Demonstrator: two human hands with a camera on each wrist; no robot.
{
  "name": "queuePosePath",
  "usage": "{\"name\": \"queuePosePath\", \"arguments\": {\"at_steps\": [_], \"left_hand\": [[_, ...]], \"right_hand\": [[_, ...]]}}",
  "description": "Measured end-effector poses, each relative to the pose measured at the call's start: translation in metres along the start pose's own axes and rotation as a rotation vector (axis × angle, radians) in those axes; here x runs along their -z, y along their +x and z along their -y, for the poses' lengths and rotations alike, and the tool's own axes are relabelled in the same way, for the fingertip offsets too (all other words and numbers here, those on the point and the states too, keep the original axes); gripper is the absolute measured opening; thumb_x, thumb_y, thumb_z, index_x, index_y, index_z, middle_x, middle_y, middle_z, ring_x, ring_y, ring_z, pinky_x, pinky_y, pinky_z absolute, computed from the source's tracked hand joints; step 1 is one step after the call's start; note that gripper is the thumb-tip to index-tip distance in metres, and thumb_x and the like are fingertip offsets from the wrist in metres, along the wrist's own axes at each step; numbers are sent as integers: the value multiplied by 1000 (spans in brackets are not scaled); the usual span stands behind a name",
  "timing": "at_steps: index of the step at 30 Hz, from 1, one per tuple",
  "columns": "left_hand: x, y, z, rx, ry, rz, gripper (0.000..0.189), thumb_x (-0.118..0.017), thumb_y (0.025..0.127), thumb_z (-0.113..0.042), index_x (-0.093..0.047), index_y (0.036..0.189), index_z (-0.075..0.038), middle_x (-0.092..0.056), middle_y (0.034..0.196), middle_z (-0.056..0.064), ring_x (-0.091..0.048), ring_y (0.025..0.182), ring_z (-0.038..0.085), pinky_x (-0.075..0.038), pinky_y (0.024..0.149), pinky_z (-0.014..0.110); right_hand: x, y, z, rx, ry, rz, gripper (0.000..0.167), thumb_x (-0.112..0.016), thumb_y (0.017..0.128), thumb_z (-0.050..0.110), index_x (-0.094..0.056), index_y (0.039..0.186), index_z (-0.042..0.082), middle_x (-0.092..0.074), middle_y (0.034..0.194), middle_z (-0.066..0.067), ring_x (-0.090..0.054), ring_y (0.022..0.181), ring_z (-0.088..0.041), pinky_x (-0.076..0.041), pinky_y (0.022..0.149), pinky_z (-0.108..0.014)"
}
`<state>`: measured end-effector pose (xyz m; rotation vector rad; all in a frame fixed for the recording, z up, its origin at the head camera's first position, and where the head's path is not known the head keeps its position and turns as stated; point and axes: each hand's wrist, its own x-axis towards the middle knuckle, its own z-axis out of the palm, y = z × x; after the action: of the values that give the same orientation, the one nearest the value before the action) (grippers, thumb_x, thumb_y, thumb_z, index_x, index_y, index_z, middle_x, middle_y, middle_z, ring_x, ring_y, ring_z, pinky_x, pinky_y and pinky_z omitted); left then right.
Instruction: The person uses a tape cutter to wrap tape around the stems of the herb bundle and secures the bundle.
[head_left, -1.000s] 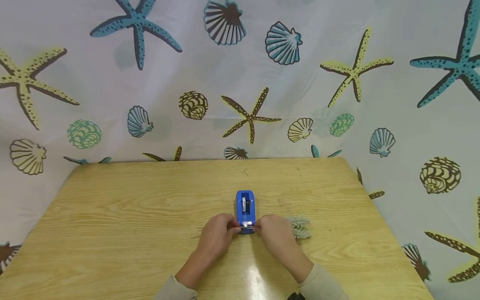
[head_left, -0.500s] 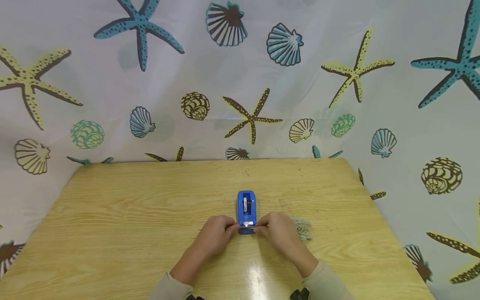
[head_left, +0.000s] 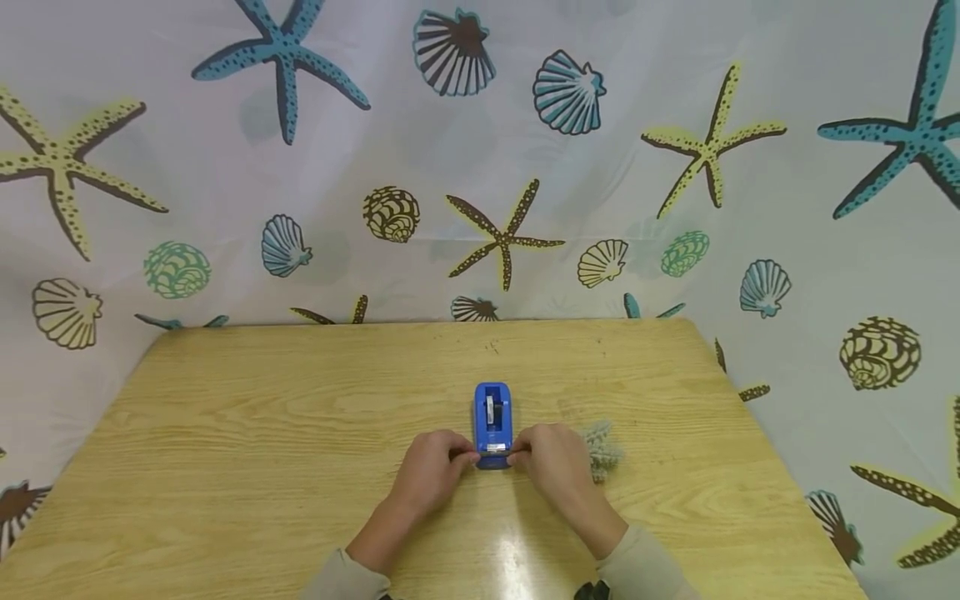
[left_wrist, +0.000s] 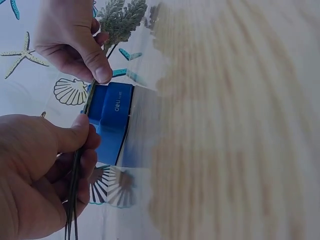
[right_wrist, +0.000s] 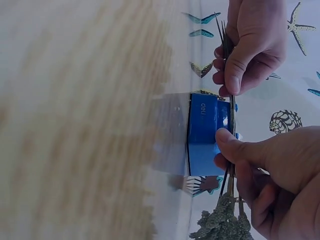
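A blue tape dispenser (head_left: 492,437) stands on the table between my two hands. Across its front end runs a bunch of thin dark stems (left_wrist: 74,187), level with the tape cutter. My left hand (head_left: 431,468) pinches the stems between thumb and fingers, with their bare ends trailing past the palm in the left wrist view. On the other side my right hand (head_left: 557,462) pinches the same stems just below the grey-green flower heads (right_wrist: 222,222). Those flower heads stick out to the right of the right hand in the head view. The middle of the stems overlaps the dispenser.
The wooden table (head_left: 262,417) has a glossy surface that reflects light near its front. Behind and beside it hangs a pale curtain (head_left: 480,150) printed with starfish and shells. A roll of tape (head_left: 491,409) sits inside the dispenser.
The flower heads have turned and spread a little beside the right hand. Stem ends seen left of the left hand are hidden now. Both hands stay at the dispenser, still holding the stems.
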<state>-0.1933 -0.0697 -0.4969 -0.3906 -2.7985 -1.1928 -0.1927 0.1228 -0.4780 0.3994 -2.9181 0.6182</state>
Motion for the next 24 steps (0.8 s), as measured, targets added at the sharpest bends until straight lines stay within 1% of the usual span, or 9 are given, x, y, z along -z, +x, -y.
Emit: {"name": "queuePosePath", "arguments": {"at_steps": [5,8,10,12,16,18,20,22,24], "left_hand": [[0,-2,-1,3,2,-30,7,-76,87,-11,-77,83,-5,-75,81,2,-66,75,10,-56,69,30],[1,-2,-1,-2,14,-34,7,-76,87,-10,-77,81,-6,-74,80,1,-64,73,9,-54,67,29],[3,-1,0,-11,17,-12,7,-76,87,-10,-76,80,-7,-73,78,1,-62,71,8,-53,66,28],[6,2,1,-12,12,51,8,-75,89,-11,-75,81,-8,-72,78,1,-59,70,8,-51,65,26],[19,15,2,-4,-9,253,14,-70,94,-18,-76,85,-9,-71,80,0,-57,72,10,-50,67,27],[26,23,2,33,-19,324,16,-67,96,-21,-76,93,-9,-70,85,0,-58,76,12,-51,70,29],[29,30,2,77,-32,341,22,-68,96,-24,-74,110,-8,-72,97,3,-62,84,15,-55,76,33],[29,37,4,98,-59,333,40,-70,95,-24,-64,131,-8,-69,116,7,-66,96,21,-57,84,38],[26,43,8,100,-105,322,61,-73,92,-22,-48,148,-11,-60,137,12,-66,111,29,-57,91,43]], "right_hand": [[-2,1,0,30,7,36,12,-81,84,25,-74,80,15,-71,77,4,-60,65,-7,-47,57,-22],[-3,1,0,40,40,83,22,-77,88,34,-69,82,15,-65,77,5,-55,66,-7,-46,59,-22],[-3,1,0,31,72,103,30,-74,89,43,-66,81,15,-62,75,6,-52,64,-7,-45,57,-22],[-5,2,0,10,97,111,35,-72,89,49,-65,79,16,-59,72,7,-50,61,-7,-43,55,-22],[-8,3,-1,-60,141,103,37,-72,87,51,-63,76,17,-57,67,8,-48,57,-8,-41,51,-23],[-9,4,0,-93,164,93,37,-74,86,50,-62,75,17,-57,65,8,-48,56,-8,-40,50,-24],[-9,4,1,-112,182,80,37,-76,85,49,-62,73,17,-57,64,8,-48,54,-8,-40,49,-24],[-10,4,3,-120,180,67,37,-77,83,48,-61,71,17,-57,62,8,-47,53,-8,-39,48,-24],[-11,5,5,-116,173,53,37,-78,82,47,-60,70,17,-56,60,8,-46,52,-8,-38,48,-23]]}}
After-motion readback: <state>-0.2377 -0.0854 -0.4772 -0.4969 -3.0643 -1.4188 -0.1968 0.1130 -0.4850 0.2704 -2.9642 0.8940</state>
